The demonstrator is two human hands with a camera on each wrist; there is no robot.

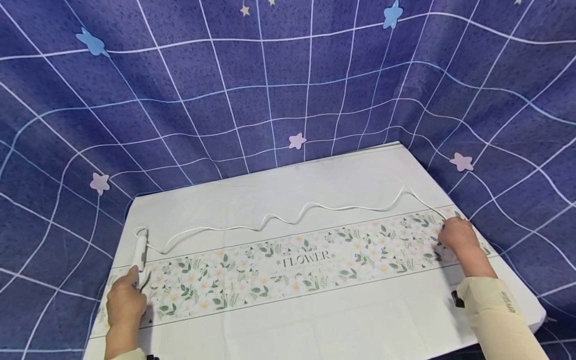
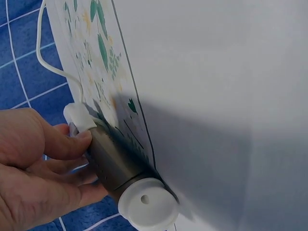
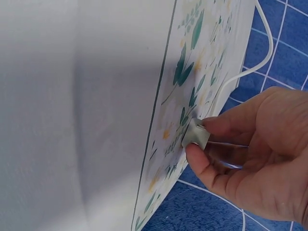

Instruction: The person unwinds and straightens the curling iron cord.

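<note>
At the left of the head view, my left hand (image 1: 125, 302) holds what looks like a curling iron (image 1: 140, 249), its white handle pointing away. The left wrist view shows its dark grey barrel (image 2: 118, 156) with a white end cap (image 2: 148, 204), thumb and fingers pinching near the barrel's base. A white cord (image 1: 234, 228) runs from the handle in loose waves across the table to the right side. There my right hand (image 1: 460, 235) pinches a small pale plug (image 3: 196, 134) between thumb and fingers, close above the tabletop. The plug is hidden in the head view.
The white table cover (image 1: 270, 335) has a flower-printed band (image 1: 252, 275) across its middle. Dark blue curtains (image 1: 225, 110) with a white grid and stars hang behind and on both sides of the table.
</note>
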